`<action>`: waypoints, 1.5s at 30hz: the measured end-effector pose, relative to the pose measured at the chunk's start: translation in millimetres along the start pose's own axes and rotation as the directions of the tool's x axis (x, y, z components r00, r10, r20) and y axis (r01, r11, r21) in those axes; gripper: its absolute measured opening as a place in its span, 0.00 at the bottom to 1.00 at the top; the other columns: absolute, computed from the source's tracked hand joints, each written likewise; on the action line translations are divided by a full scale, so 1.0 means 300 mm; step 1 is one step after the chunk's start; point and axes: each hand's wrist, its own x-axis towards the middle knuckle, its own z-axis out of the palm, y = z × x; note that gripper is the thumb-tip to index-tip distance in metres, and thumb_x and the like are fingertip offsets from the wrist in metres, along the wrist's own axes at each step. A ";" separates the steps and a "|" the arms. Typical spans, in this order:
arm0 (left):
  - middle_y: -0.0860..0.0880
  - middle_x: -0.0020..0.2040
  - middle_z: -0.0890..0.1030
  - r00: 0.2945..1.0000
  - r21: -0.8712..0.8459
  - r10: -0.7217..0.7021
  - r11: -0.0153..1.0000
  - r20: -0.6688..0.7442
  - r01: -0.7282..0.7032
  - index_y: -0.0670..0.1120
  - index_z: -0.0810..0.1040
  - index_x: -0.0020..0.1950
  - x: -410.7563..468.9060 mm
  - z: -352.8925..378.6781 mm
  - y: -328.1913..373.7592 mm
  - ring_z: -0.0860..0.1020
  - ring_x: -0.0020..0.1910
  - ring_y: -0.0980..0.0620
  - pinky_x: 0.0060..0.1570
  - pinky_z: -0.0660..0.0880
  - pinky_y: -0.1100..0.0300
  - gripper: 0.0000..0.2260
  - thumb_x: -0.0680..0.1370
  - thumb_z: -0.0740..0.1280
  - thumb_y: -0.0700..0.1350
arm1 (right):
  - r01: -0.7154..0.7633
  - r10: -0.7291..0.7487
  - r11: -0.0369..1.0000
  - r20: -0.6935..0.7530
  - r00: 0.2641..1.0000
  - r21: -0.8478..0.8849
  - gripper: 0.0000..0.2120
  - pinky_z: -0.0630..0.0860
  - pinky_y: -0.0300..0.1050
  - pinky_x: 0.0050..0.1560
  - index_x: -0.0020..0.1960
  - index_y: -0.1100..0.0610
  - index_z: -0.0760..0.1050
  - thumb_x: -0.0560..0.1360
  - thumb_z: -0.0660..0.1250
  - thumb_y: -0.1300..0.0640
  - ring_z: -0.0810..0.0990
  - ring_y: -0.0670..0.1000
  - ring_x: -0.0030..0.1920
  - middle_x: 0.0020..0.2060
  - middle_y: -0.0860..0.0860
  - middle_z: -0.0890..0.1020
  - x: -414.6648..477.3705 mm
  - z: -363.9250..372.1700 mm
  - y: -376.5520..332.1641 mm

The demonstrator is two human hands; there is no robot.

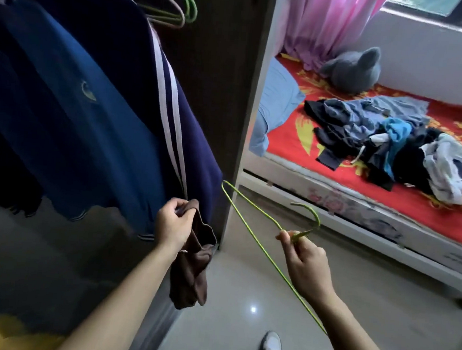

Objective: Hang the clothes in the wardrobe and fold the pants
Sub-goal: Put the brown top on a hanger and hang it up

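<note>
My left hand (173,225) grips the top of a brown garment (192,269) that hangs down in front of the wardrobe's edge. My right hand (304,261) pinches a thin green wire hanger (250,232) at its neck, hook pointing right, the frame tilted between both hands. Inside the wardrobe (224,76) on the left hang a blue top (70,110) and a navy jacket with white stripes (171,108). Spare hangers (180,5) hang at the top. A pile of clothes (389,144) lies on the bed.
The bed (361,208) with a red patterned cover stands to the right, with a grey plush toy (354,65), a blue pillow (275,100) and a pink curtain (321,21) behind. Glossy tiled floor (241,301) lies below; my feet show at the bottom edge.
</note>
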 end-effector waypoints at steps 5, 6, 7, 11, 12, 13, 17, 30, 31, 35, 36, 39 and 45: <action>0.50 0.41 0.78 1.000 0.201 0.002 0.980 0.031 -0.009 0.44 0.76 0.48 -0.034 0.098 -0.017 0.75 0.41 0.47 0.41 0.66 0.59 0.09 0.74 0.73 0.46 | -0.039 0.065 0.982 0.135 0.989 -0.187 0.16 0.72 0.45 0.34 0.41 0.43 0.81 0.78 0.59 0.38 0.76 0.46 0.29 0.27 0.44 0.78 -0.118 -0.176 0.062; 0.50 0.41 0.78 0.999 0.242 0.028 0.970 0.044 -0.038 0.44 0.76 0.48 -0.033 0.112 -0.020 0.74 0.41 0.47 0.41 0.66 0.58 0.08 0.74 0.72 0.45 | -0.041 0.080 0.976 0.180 0.980 -0.214 0.16 0.71 0.45 0.33 0.40 0.43 0.81 0.78 0.59 0.38 0.75 0.47 0.28 0.26 0.43 0.77 -0.121 -0.209 0.057; 0.50 0.40 0.78 0.997 0.290 0.051 0.955 0.058 -0.066 0.46 0.75 0.46 -0.035 0.126 -0.020 0.74 0.40 0.47 0.41 0.66 0.58 0.08 0.74 0.72 0.46 | -0.035 0.085 0.975 0.219 0.972 -0.221 0.16 0.69 0.44 0.33 0.40 0.43 0.81 0.78 0.60 0.39 0.73 0.47 0.28 0.25 0.44 0.76 -0.120 -0.238 0.046; 0.51 0.38 0.79 0.983 0.368 0.132 0.914 0.126 -0.170 0.48 0.77 0.43 -0.080 0.184 0.010 0.76 0.40 0.47 0.41 0.69 0.58 0.05 0.74 0.72 0.46 | -0.003 0.052 0.990 0.339 0.939 -0.144 0.15 0.69 0.42 0.35 0.43 0.47 0.83 0.81 0.61 0.43 0.73 0.46 0.28 0.26 0.51 0.77 -0.088 -0.280 -0.006; 0.51 0.37 0.79 0.975 0.346 0.151 0.917 0.161 -0.199 0.48 0.78 0.41 -0.100 0.201 0.019 0.77 0.40 0.47 0.40 0.69 0.59 0.04 0.75 0.71 0.45 | 0.001 0.041 0.993 0.358 0.933 -0.116 0.15 0.70 0.43 0.36 0.44 0.48 0.84 0.81 0.61 0.44 0.73 0.46 0.29 0.26 0.50 0.77 -0.075 -0.264 -0.017; 0.52 0.36 0.80 0.964 0.319 0.162 0.921 0.208 -0.224 0.49 0.78 0.40 -0.123 0.219 0.031 0.79 0.39 0.47 0.39 0.70 0.59 0.05 0.75 0.71 0.44 | -0.006 0.037 0.996 0.377 0.926 -0.084 0.15 0.71 0.44 0.37 0.45 0.49 0.84 0.82 0.61 0.45 0.74 0.46 0.30 0.27 0.49 0.77 -0.060 -0.239 -0.022; 0.54 0.33 0.82 0.920 0.189 0.105 0.964 0.378 -0.188 0.52 0.80 0.35 -0.193 0.281 0.101 0.79 0.37 0.52 0.40 0.74 0.60 0.12 0.77 0.69 0.39 | -0.103 0.097 0.995 0.422 0.902 -0.008 0.17 0.76 0.47 0.51 0.50 0.53 0.83 0.83 0.58 0.47 0.81 0.53 0.49 0.46 0.52 0.85 -0.012 -0.109 0.012; 0.52 0.45 0.86 0.884 -0.044 0.313 0.947 0.346 -0.318 0.47 0.84 0.52 -0.299 0.246 0.415 0.83 0.45 0.58 0.44 0.76 0.70 0.11 0.80 0.65 0.36 | -0.096 0.036 0.981 0.328 0.944 0.168 0.18 0.76 0.47 0.52 0.47 0.59 0.81 0.83 0.60 0.49 0.82 0.52 0.49 0.44 0.53 0.85 0.108 -0.121 0.023; 0.51 0.44 0.86 0.860 -0.023 0.348 0.930 0.374 -0.367 0.48 0.84 0.51 -0.313 0.250 0.425 0.84 0.45 0.58 0.44 0.77 0.69 0.11 0.80 0.65 0.35 | -0.086 0.039 0.986 0.301 0.953 0.146 0.18 0.75 0.48 0.50 0.46 0.60 0.80 0.83 0.60 0.49 0.82 0.56 0.50 0.45 0.56 0.85 0.127 -0.126 0.023; 0.55 0.45 0.86 0.825 -0.017 0.397 0.904 0.402 -0.427 0.53 0.84 0.50 -0.334 0.254 0.426 0.84 0.48 0.56 0.48 0.78 0.64 0.12 0.79 0.66 0.36 | 0.099 -0.081 0.865 -0.058 0.995 0.492 0.12 0.74 0.37 0.45 0.45 0.53 0.82 0.82 0.63 0.53 0.82 0.42 0.43 0.39 0.45 0.85 0.129 -0.194 -0.012; 0.54 0.46 0.86 0.827 -0.040 0.397 0.908 0.399 -0.417 0.52 0.84 0.50 -0.334 0.257 0.433 0.84 0.49 0.55 0.49 0.78 0.62 0.12 0.79 0.66 0.36 | 0.111 -0.087 0.849 -0.070 0.994 0.516 0.11 0.73 0.34 0.45 0.46 0.51 0.82 0.82 0.63 0.53 0.81 0.40 0.43 0.39 0.43 0.85 0.129 -0.199 -0.006; 0.50 0.47 0.86 0.750 -0.103 0.377 0.917 0.544 -0.386 0.50 0.84 0.51 -0.369 0.284 0.485 0.84 0.49 0.51 0.48 0.79 0.61 0.08 0.79 0.68 0.39 | -0.017 -0.010 0.928 0.071 0.997 0.373 0.14 0.74 0.43 0.48 0.45 0.57 0.80 0.83 0.61 0.51 0.81 0.48 0.44 0.41 0.49 0.84 0.156 -0.191 0.043; 0.55 0.64 0.76 0.505 0.024 0.382 0.779 0.774 -0.626 0.59 0.78 0.64 -0.347 0.301 0.529 0.75 0.64 0.55 0.65 0.74 0.52 0.20 0.72 0.73 0.49 | 0.045 0.000 0.699 -0.063 0.998 0.713 0.21 0.74 0.50 0.45 0.42 0.61 0.78 0.81 0.61 0.45 0.77 0.48 0.41 0.37 0.55 0.81 0.209 -0.278 0.063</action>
